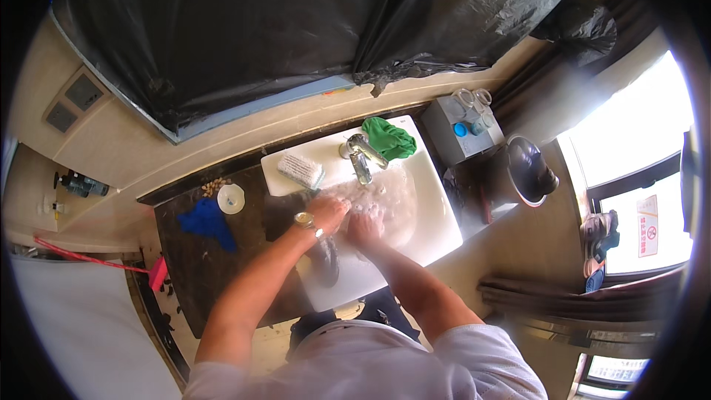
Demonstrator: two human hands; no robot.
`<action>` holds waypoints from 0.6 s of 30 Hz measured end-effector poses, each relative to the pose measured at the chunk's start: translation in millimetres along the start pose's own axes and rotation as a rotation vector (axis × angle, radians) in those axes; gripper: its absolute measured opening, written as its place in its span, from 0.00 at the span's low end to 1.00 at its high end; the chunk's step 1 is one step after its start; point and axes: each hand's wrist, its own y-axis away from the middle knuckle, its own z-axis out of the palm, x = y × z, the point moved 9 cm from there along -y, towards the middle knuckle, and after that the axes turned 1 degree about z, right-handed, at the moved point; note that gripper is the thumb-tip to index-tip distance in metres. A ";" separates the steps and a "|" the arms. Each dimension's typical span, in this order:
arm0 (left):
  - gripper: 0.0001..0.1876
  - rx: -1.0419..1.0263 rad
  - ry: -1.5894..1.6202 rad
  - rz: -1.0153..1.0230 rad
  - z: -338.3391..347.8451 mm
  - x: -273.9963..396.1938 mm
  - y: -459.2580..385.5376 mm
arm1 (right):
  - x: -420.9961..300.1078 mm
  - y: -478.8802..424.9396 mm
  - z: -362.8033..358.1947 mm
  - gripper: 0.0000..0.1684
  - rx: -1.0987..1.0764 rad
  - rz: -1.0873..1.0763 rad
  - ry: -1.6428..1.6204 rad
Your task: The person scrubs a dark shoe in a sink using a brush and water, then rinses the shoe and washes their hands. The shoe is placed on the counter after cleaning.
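Both my hands are over the white washbasin (439, 228), dipping into cloudy, foamy water (397, 194). My left hand (329, 214), with a metal-banded watch (305, 220) at the wrist, is at the basin's left side, fingers pointing toward the middle. Close beside it, my right hand (366, 226) is partly under the suds. Foam hides the fingertips, so I cannot tell whether either hand grips something. A chrome faucet (364, 158) stands just beyond the hands. On the basin's back ledge lie a white bristled scrub brush (300, 171) and a bunched green cloth (390, 138).
Left on the dark countertop (250, 278) are a blue cloth (208, 224), a white bowl (231, 199) and small beige pieces (214, 186). At right, a grey box (458, 136) carries glass jars (462, 101) and a blue lid (460, 129), near a black-lined bin (527, 172).
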 end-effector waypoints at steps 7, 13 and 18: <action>0.13 0.128 0.194 0.040 -17.1 -0.8 -0.2 | 11.3 -13.1 -14.2 0.38 0.053 -0.007 -0.078; 0.10 0.106 0.184 -0.006 -14.0 -2.3 0.0 | 12.6 -11.6 -24.2 0.30 -0.153 0.020 -0.149; 0.12 0.096 0.210 -0.018 -14.9 -2.2 -0.3 | 21.5 -30.3 0.7 0.26 -0.206 -0.024 -0.199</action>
